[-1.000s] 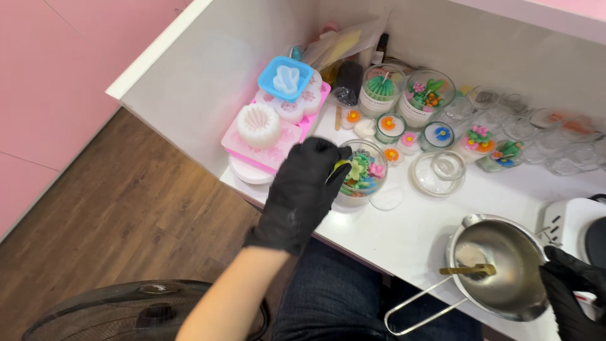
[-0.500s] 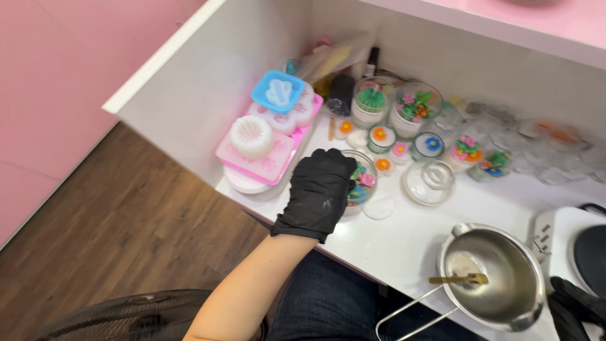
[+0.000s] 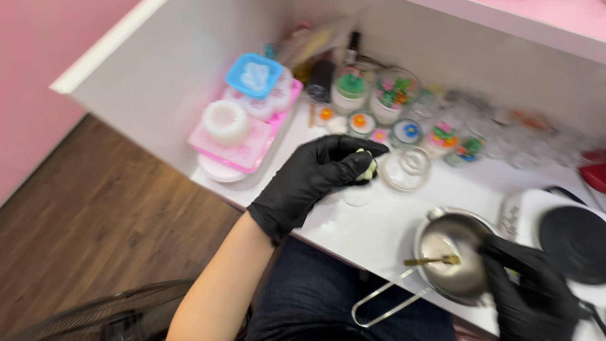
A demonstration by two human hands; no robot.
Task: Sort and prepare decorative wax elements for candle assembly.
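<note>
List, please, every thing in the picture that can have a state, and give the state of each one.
left hand: black glove, fingers closed on a small pale object
right hand: black glove, at the metal pot
metal pot: upright, uncovered, thin pale layer inside, wire handle toward the person
gold stirrer: lying inside the pot
clear glass jar: upright, looks empty
hot plate: nothing on it

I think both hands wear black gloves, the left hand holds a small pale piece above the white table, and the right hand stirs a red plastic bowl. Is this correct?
Not quite. In the head view the right hand is at a silver metal pot with a wire handle, not a red plastic bowl. The rest stands: both gloves are black, and the left hand holds a small pale piece above the white table.
</note>
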